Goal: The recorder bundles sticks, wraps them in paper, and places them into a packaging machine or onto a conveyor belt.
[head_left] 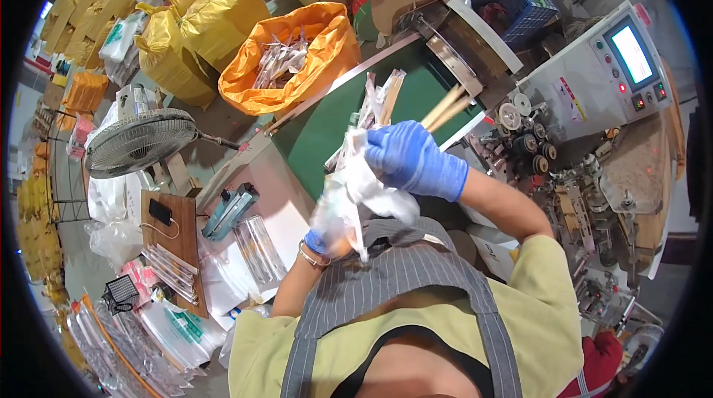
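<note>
The right hand [416, 160], in a blue knit glove, is at the centre of the frame. Its fingers are curled closed on a bunch of crumpled white plastic film [362, 179]. The film hangs down and left from the glove, in front of the apron [401, 279]. The left hand [325, 240], lower and to the left, is at the blurred lower part of the film; blue glove material shows above a bracelet [313, 255] on the wrist. The spread of the left fingers cannot be told because of blur and cover.

Bare wooden sticks [447, 107] project to the upper right from behind the right glove; whether they are gripped cannot be told. Wrapped sticks [391, 98] lie on the green conveyor belt [316, 134], just above the hands.

An orange sack [338, 30], upper centre-left, stands beside the belt and contains wrapped stick packs [282, 60]. Yellow sacks [226, 18] stand at the upper left. A pedestal fan [141, 144] is at the left. A pale desk [276, 194], left of the hands, carries a teal hand tool [230, 212] and clear plastic packs [260, 248]. A machine control panel [590, 71] with a lit screen [631, 55] occupies the upper right.
</note>
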`<act>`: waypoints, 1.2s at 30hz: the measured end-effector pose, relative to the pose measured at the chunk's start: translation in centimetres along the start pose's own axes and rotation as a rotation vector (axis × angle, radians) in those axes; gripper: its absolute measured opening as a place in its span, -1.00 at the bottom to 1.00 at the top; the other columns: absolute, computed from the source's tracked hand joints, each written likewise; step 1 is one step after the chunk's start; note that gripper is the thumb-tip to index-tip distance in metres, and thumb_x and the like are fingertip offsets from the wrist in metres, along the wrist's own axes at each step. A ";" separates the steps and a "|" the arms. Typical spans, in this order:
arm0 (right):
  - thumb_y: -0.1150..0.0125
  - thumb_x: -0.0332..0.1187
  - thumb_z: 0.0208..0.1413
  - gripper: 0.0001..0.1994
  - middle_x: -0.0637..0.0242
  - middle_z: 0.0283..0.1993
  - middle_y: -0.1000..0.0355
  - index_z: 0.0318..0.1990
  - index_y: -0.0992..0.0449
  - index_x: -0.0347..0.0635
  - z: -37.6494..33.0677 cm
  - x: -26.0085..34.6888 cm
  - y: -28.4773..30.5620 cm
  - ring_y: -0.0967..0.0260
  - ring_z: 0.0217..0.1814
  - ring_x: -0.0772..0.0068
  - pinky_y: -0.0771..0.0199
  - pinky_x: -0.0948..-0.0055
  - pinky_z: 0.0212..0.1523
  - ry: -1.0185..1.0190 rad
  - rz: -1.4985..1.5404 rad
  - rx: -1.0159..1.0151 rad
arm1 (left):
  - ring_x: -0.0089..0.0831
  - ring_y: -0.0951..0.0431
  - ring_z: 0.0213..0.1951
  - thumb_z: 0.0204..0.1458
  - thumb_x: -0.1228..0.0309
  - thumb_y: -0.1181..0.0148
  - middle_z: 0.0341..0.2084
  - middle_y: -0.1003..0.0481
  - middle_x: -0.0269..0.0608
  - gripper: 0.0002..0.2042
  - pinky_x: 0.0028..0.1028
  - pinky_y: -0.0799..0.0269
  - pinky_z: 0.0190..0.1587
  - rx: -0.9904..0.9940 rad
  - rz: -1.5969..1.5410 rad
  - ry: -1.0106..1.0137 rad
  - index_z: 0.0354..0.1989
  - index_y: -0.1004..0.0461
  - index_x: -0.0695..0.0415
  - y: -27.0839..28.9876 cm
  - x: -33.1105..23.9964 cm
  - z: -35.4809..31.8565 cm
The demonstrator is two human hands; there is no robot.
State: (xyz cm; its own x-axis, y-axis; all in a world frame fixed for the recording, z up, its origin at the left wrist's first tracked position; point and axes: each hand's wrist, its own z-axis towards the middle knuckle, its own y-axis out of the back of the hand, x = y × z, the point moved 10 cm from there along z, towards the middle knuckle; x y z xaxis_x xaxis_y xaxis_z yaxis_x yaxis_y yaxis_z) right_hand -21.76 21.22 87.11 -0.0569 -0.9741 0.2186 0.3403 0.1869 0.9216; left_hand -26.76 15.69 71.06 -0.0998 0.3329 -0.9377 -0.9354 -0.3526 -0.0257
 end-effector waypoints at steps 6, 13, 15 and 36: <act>-0.18 -0.40 -0.08 -0.88 0.46 -0.58 -0.30 -0.47 -0.39 -0.25 -4.7 -8.7 2.9 -0.17 -0.54 0.74 -0.20 0.68 -0.56 -0.658 0.664 -0.681 | -0.66 -0.22 -0.73 -0.07 0.29 -0.16 -0.69 -0.33 -0.39 -0.76 -0.66 -0.10 -0.71 -0.033 -0.622 0.715 -0.33 -0.33 0.16 -3.0 -2.9 -0.5; -0.11 -0.32 -0.01 -0.89 0.50 -0.65 -0.25 -0.49 -0.40 -0.11 -9.0 -14.8 3.2 -0.11 -0.74 0.75 -0.09 0.70 -0.80 -0.929 1.153 -1.040 | -0.71 -0.27 -0.62 -0.11 0.29 -0.16 -0.61 -0.34 -0.46 -0.71 -0.69 -0.19 -0.59 0.082 -0.386 0.564 -0.24 -0.35 0.17 -2.7 -3.4 -0.3; -0.07 -0.36 0.02 -0.90 0.48 -0.63 -0.26 -0.50 -0.39 -0.11 -11.8 -18.4 5.4 -0.12 -0.74 0.73 -0.09 0.70 -0.79 -0.933 1.177 -1.277 | -0.74 -0.14 -0.77 -0.10 0.38 -0.12 -0.71 -0.24 -0.50 -0.80 -0.73 0.01 -0.74 -0.004 -0.677 0.812 -0.29 -0.35 0.13 -1.6 -0.6 -2.6; 0.04 -0.69 -0.25 -0.43 0.38 -0.55 -0.36 0.07 -0.24 -0.20 -2.7 4.6 -1.5 -0.17 -0.59 0.76 -0.22 0.74 -0.55 -0.478 0.852 0.037 | -0.59 -0.16 -0.58 -0.66 -0.60 0.41 -0.52 -0.19 -0.32 0.16 -0.66 -0.12 -0.54 0.059 -1.292 0.373 -0.04 -0.14 0.28 -3.4 -11.1 6.1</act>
State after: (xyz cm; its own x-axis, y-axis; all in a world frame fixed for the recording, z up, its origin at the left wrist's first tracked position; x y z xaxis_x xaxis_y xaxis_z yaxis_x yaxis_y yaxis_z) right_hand -20.02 16.15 85.85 -0.1827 -0.3581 0.9156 0.4148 0.8163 0.4020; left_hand -24.51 18.50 83.66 0.9468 0.1366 -0.2915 -0.3030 0.0721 -0.9503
